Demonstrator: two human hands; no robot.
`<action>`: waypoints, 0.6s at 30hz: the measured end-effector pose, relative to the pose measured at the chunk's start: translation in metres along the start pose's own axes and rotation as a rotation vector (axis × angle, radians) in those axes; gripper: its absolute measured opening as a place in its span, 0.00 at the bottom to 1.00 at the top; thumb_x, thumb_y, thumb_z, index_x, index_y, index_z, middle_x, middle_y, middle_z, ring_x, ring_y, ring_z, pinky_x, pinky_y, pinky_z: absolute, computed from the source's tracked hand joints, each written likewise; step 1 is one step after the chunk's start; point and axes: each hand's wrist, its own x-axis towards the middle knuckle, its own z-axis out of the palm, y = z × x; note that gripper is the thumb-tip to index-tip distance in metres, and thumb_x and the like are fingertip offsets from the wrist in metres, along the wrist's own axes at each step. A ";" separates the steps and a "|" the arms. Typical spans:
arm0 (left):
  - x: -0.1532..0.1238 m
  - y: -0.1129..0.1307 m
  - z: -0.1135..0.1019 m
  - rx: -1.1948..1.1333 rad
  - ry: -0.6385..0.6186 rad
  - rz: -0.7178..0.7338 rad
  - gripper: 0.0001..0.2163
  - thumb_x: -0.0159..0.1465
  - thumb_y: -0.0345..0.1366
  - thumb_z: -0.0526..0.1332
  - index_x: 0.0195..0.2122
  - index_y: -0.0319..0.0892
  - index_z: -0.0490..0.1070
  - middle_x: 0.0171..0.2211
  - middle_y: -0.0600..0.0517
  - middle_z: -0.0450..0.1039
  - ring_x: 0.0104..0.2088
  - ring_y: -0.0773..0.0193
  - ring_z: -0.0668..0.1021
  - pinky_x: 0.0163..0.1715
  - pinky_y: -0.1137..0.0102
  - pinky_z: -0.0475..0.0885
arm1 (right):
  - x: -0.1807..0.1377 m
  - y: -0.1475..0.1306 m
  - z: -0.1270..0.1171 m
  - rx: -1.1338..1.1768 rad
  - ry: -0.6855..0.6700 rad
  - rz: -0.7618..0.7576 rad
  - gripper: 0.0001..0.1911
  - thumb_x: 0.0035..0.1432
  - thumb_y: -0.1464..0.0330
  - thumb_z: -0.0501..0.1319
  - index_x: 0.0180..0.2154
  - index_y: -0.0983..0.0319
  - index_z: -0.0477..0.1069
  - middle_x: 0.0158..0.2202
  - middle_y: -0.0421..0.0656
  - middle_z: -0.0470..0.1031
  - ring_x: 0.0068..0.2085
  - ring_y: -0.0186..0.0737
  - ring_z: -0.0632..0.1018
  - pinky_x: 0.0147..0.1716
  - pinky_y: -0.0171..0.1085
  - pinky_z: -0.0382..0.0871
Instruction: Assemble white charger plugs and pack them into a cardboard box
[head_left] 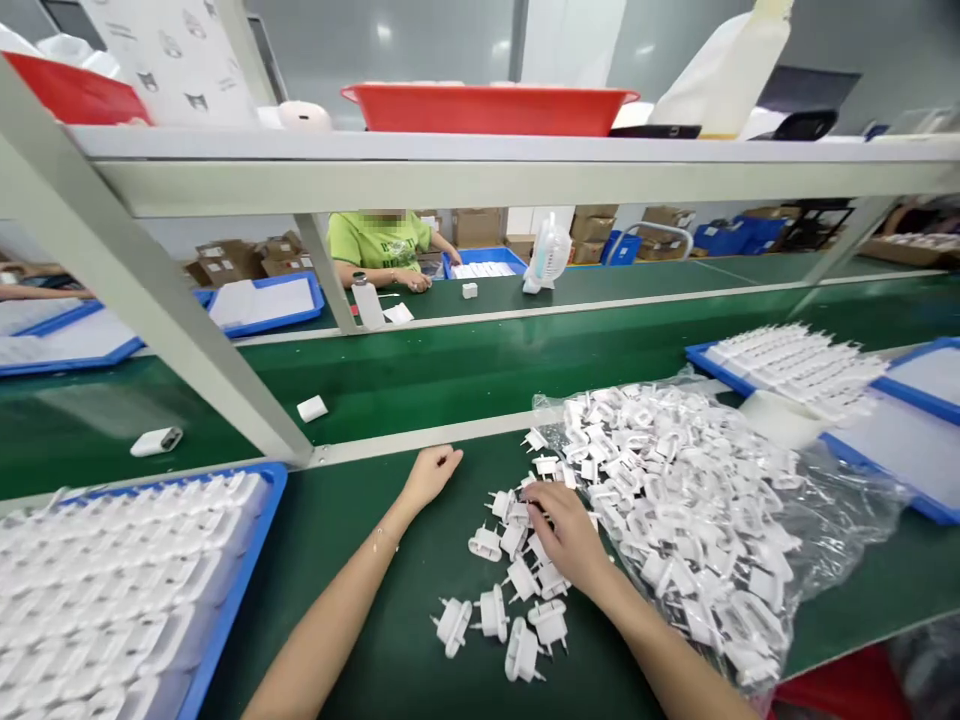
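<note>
My left hand (431, 475) rests near the back edge of the green bench, its fingers curled in with nothing showing in them. My right hand (566, 530) is over a loose group of white two-pin plug pieces, thumb and fingers bent around a plug piece (527, 487) at their tips; the palm side is hidden. Nearer to me, several plug pieces (491, 612) lie scattered with their pins pointing different ways. Right of that hand, a large heap of the same plug pieces (675, 480) lies on a clear plastic bag (847, 510).
A blue tray (279, 490) of white housings in rows stands at left. More trays (892, 455) are at right. A shelf on metal posts (480, 185) crosses above, carrying a red basin (491, 108). Two white pieces (311, 408) lie beyond the bench edge. A person in green (382, 245) works opposite.
</note>
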 end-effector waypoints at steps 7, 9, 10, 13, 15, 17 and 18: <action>-0.008 -0.025 -0.002 -0.001 -0.055 -0.040 0.22 0.61 0.52 0.50 0.16 0.43 0.55 0.15 0.56 0.57 0.19 0.67 0.61 0.22 0.70 0.56 | 0.000 -0.011 0.008 0.044 -0.079 -0.014 0.09 0.62 0.73 0.49 0.38 0.58 0.67 0.37 0.44 0.73 0.39 0.42 0.73 0.39 0.44 0.66; -0.009 -0.025 -0.004 0.025 -0.062 -0.043 0.21 0.61 0.51 0.51 0.17 0.43 0.57 0.16 0.55 0.58 0.20 0.66 0.63 0.23 0.70 0.58 | -0.001 -0.011 0.009 0.059 -0.089 -0.009 0.09 0.62 0.73 0.50 0.39 0.58 0.66 0.37 0.44 0.73 0.40 0.43 0.72 0.40 0.44 0.65; -0.009 -0.025 -0.004 0.044 -0.058 -0.047 0.20 0.61 0.50 0.50 0.17 0.43 0.58 0.17 0.55 0.59 0.21 0.66 0.64 0.24 0.70 0.58 | -0.001 -0.011 0.009 0.069 -0.092 -0.004 0.09 0.62 0.73 0.50 0.39 0.58 0.66 0.37 0.44 0.73 0.40 0.43 0.72 0.40 0.45 0.65; -0.009 -0.024 -0.007 0.104 -0.019 -0.056 0.18 0.61 0.50 0.51 0.21 0.44 0.62 0.20 0.54 0.63 0.23 0.64 0.66 0.24 0.69 0.60 | 0.000 -0.009 0.009 0.102 -0.090 -0.004 0.09 0.62 0.75 0.50 0.39 0.57 0.65 0.37 0.43 0.73 0.40 0.42 0.72 0.40 0.45 0.63; -0.007 -0.025 -0.011 0.125 0.004 -0.050 0.15 0.60 0.50 0.52 0.25 0.45 0.65 0.25 0.52 0.67 0.26 0.60 0.70 0.25 0.68 0.62 | 0.001 -0.009 0.007 0.111 -0.080 -0.015 0.09 0.62 0.75 0.50 0.39 0.57 0.65 0.36 0.43 0.73 0.39 0.42 0.71 0.40 0.44 0.63; -0.001 -0.030 -0.023 0.169 0.063 -0.003 0.12 0.59 0.48 0.52 0.31 0.46 0.68 0.32 0.49 0.70 0.33 0.56 0.73 0.29 0.66 0.66 | 0.002 -0.011 0.003 0.098 -0.058 -0.022 0.10 0.61 0.76 0.50 0.38 0.58 0.65 0.36 0.43 0.72 0.38 0.41 0.71 0.40 0.44 0.62; 0.003 -0.034 -0.032 0.220 0.121 0.029 0.12 0.59 0.47 0.52 0.34 0.47 0.68 0.37 0.47 0.70 0.37 0.54 0.74 0.32 0.64 0.68 | 0.003 -0.013 0.001 0.083 -0.045 -0.027 0.10 0.61 0.76 0.49 0.38 0.58 0.65 0.36 0.43 0.72 0.38 0.41 0.71 0.39 0.44 0.62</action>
